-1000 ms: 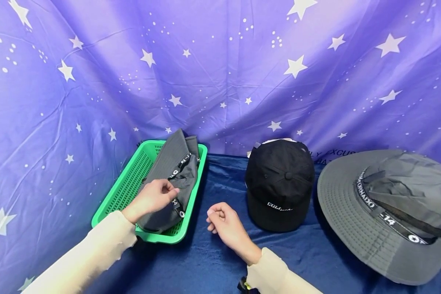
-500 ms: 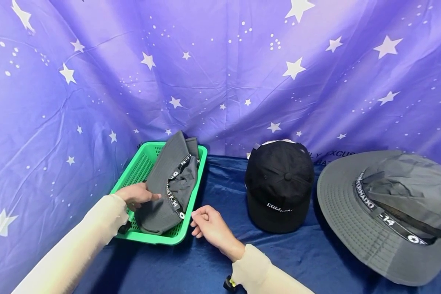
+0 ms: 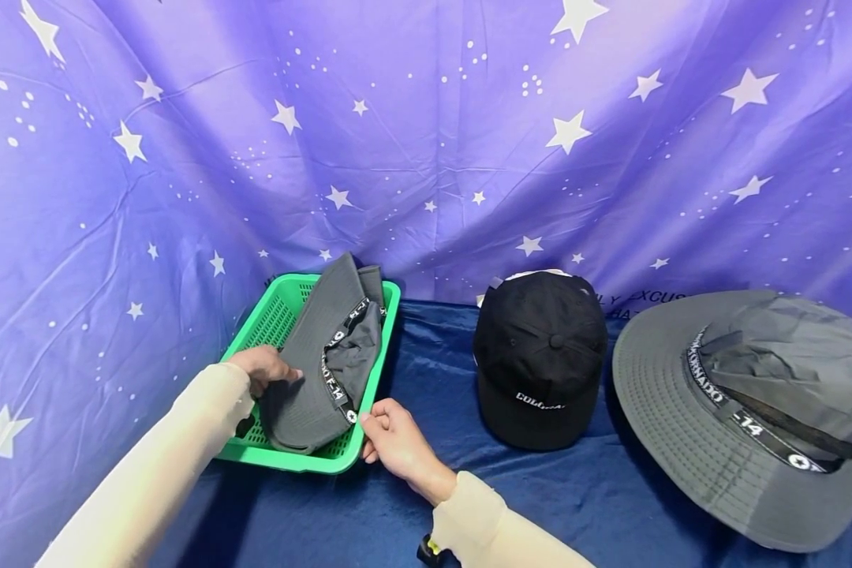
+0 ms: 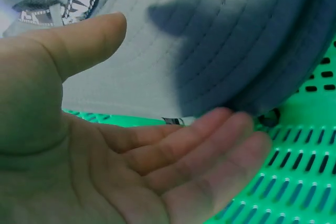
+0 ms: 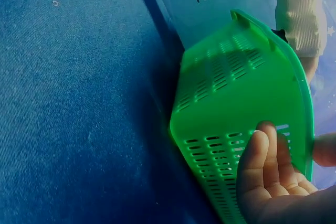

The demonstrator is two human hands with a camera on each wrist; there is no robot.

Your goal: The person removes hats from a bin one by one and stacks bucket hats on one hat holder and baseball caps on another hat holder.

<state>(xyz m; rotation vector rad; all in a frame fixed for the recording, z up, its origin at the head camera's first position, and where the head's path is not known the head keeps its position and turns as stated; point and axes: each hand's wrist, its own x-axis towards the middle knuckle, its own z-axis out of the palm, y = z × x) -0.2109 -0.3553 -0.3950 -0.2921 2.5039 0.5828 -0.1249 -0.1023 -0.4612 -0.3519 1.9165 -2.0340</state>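
A green plastic basket [image 3: 237,452] stands on the left, with a dark grey bucket hat [image 3: 305,347] folded in it. My left hand [image 3: 261,368] is over the basket's left part, at the hat's brim. In the left wrist view the thumb [image 4: 97,40] lies over the brim [image 4: 147,72]; the straight fingers [image 4: 199,156] are at its edge, apart from the thumb. My right hand [image 3: 401,447] holds the basket's near right rim. In the right wrist view its thumb [image 5: 324,149] is at the rim and its fingers [image 5: 268,156] lie along the outer wall.
A black baseball cap [image 3: 543,355] with white lettering sits right of the basket on the dark blue cloth [image 3: 426,347]. A wide-brimmed grey hat [image 3: 752,410] with a lettered band lies at the far right. A purple star-patterned curtain [image 3: 412,158] hangs behind.
My left hand has moved left from over the grey hat to its brim edge. My right hand has moved left onto the basket's rim. Black cap and far-right hat stay put.
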